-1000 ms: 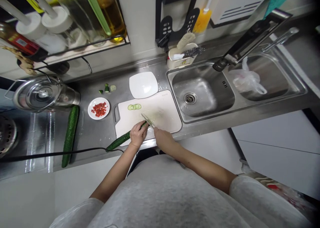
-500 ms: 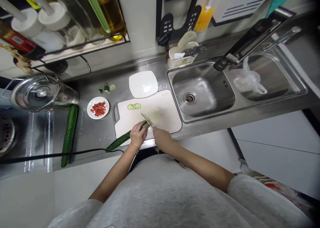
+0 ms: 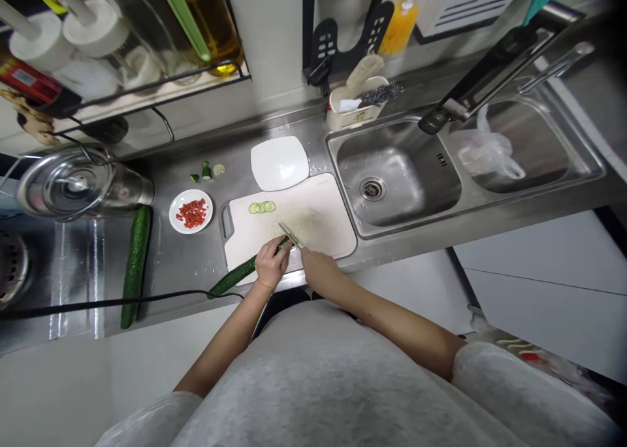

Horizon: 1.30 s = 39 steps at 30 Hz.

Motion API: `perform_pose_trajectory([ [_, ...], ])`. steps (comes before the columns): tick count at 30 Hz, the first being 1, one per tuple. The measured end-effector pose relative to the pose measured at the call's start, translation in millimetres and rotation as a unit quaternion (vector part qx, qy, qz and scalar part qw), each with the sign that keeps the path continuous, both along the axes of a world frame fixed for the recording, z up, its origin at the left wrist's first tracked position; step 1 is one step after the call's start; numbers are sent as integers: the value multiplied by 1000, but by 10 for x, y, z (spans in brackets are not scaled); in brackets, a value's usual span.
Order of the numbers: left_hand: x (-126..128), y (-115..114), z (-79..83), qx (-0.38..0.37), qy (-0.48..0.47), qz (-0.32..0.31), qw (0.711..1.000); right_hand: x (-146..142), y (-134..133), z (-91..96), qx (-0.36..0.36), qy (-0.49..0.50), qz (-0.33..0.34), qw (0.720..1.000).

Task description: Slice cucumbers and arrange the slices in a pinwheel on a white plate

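Observation:
My left hand (image 3: 269, 264) is closed over a long green cucumber (image 3: 234, 277) that lies slantwise across the near left edge of a white cutting board (image 3: 318, 221). My right hand (image 3: 317, 268) grips a knife (image 3: 290, 234) whose blade sits against the cucumber's cut end, right beside my left fingers. A few round cucumber slices (image 3: 262, 207) lie in a row near the board's far left corner.
A second whole cucumber (image 3: 136, 261) lies on the steel counter to the left, by a small dish of red bits (image 3: 191, 212). Behind the board are a white square plate (image 3: 279, 163) and cucumber ends (image 3: 209, 170). A double sink (image 3: 406, 172) lies to the right; a black cable (image 3: 98, 301) runs along the counter's edge.
Both hands stay at the cucumber's cut end with the knife; the blade shifts only slightly. The view has tilted a little.

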<state>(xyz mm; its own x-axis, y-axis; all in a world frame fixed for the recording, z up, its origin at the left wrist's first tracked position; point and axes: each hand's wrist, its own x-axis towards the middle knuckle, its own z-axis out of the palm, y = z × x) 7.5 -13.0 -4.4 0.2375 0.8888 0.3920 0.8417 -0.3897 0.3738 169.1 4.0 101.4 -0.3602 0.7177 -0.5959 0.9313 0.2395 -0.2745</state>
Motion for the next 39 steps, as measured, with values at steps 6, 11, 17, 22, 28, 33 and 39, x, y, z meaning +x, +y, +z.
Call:
perform_pose_trajectory([
  [6,2,-12,-14,-14,-10,1,1000,22,19,93,-20,3,-8,1000],
  [11,13,-14,-14,-5,-1,1,1000,40,6,74,-23,5,-7,1000],
  [17,21,-10,3,10,1,-2,1000,34,-8,110,-27,-1,-13,1000],
  [22,22,-10,8,-12,-16,-1,1000,34,4,170,-45,-4,-25,999],
  [28,13,-6,-10,1,-1,0,1000,68,-23,163,-57,-3,-26,998],
  [33,9,-4,-29,5,0,-2,1000,86,-68,128,-42,-5,-24,999],
  [39,2,-1,-40,7,1,2,1000,81,-72,155,-52,-11,-24,998],
])
